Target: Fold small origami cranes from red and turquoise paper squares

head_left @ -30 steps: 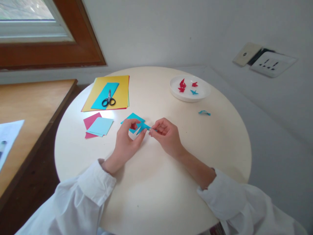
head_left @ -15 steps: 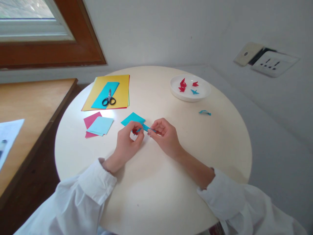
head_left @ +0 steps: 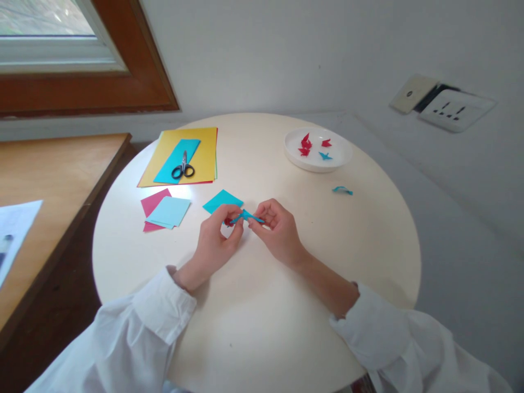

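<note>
Between my two hands is a small blue folded paper crane point(head_left: 246, 214), its points spread out to both sides. My left hand point(head_left: 215, 233) pinches its left end between thumb and forefinger. The right end sits in the pinch of my right hand point(head_left: 278, 230). A bit of red point(head_left: 228, 221) shows by my left fingers; I cannot make out what it is. Just behind my left hand lies a blue paper square point(head_left: 223, 201) on the round table point(head_left: 254, 305).
Scissors point(head_left: 183, 168) rest on a blue strip and yellow sheets point(head_left: 204, 158) at the back left. Pink and pale blue squares point(head_left: 168, 212) lie nearer. A white dish point(head_left: 301, 162) holds several red and blue folded cranes. A curled blue strip point(head_left: 343, 190) lies in front of it.
The blue paper between my fingers has gone from a narrow, slanting shape to one with its sides spread and a raised middle. Both hands stay almost where they were.
</note>
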